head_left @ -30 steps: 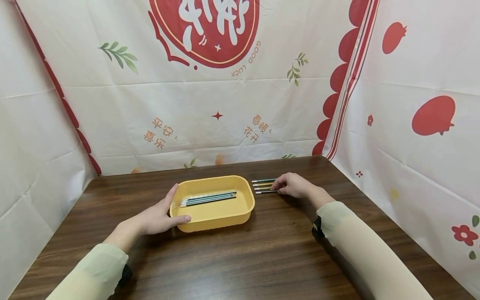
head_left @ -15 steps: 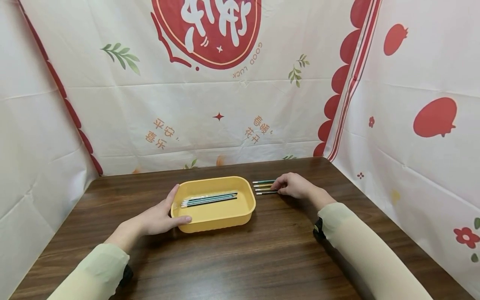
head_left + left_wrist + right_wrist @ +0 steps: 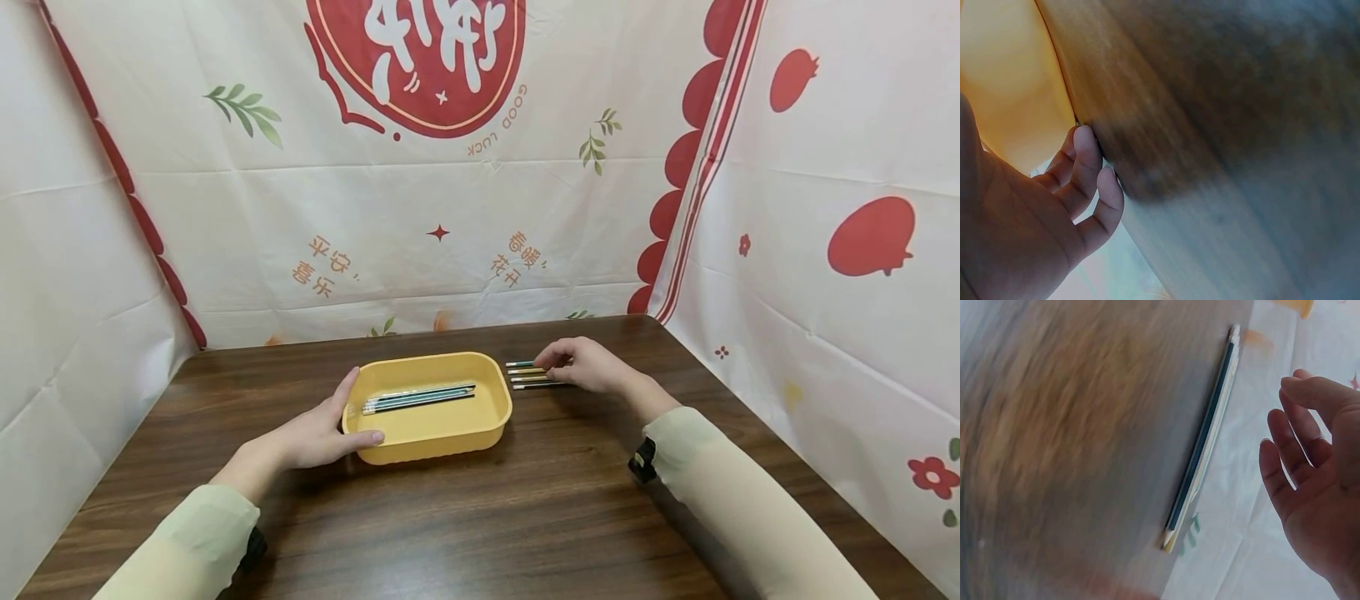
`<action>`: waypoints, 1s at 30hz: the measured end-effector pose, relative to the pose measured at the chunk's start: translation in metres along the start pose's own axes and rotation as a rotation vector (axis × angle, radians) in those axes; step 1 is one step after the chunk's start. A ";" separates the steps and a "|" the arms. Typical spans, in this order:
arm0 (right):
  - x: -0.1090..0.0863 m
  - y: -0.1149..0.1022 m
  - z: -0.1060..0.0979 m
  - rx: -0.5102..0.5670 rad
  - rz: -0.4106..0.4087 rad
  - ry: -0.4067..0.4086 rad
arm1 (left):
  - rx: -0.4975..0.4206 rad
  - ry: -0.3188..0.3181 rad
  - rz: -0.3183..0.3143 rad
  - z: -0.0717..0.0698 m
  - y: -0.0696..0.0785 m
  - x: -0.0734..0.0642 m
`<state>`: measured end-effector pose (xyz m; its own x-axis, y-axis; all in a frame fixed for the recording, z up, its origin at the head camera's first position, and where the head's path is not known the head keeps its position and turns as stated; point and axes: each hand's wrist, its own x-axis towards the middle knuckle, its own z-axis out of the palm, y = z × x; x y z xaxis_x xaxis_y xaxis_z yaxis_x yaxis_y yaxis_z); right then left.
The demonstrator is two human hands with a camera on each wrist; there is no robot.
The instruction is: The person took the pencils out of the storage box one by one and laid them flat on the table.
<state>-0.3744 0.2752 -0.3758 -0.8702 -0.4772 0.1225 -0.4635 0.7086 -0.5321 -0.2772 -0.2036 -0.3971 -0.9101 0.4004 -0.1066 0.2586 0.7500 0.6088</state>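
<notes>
My left hand (image 3: 315,435) holds the left end of a yellow plastic bin (image 3: 442,448), thumb over the front rim. In the left wrist view several curled fingers (image 3: 1088,150) lie right by the bin's wall. Inside the bin, several pencils (image 3: 418,400) lie side by side. My right hand (image 3: 588,367) hovers over another row of pencils (image 3: 528,386) to the right of the bin, covering their right ends. The right wrist view shows its fingers loosely bent, thumb near the forefinger, nothing held. A dark pencil (image 3: 1202,437) lies nearest in that row.
Both hands work over a dark brown wooden table (image 3: 465,533). White printed cloth (image 3: 420,192) hangs behind it and on both sides. The row of pencils lies close to the bin's right wall.
My right hand has risen slightly off the nearest pencil and its fingers have shifted toward the back of the row. The left hand and bin keep their place.
</notes>
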 end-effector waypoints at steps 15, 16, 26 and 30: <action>0.014 -0.048 0.013 0.100 -0.112 0.019 | -0.001 -0.003 0.001 -0.002 -0.002 0.000; 0.015 -0.052 0.014 0.114 -0.115 0.014 | -0.001 -0.004 -0.001 -0.002 -0.002 0.000; 0.033 -0.087 0.030 0.139 -0.145 -0.023 | 0.000 -0.004 0.007 -0.003 -0.004 0.001; 0.040 -0.097 0.039 0.148 -0.164 -0.031 | -0.001 -0.008 0.006 -0.003 -0.004 0.001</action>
<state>-0.3582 0.1672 -0.3519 -0.7788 -0.5968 0.1929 -0.5665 0.5373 -0.6249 -0.2805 -0.2075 -0.3974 -0.9059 0.4090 -0.1095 0.2636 0.7471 0.6102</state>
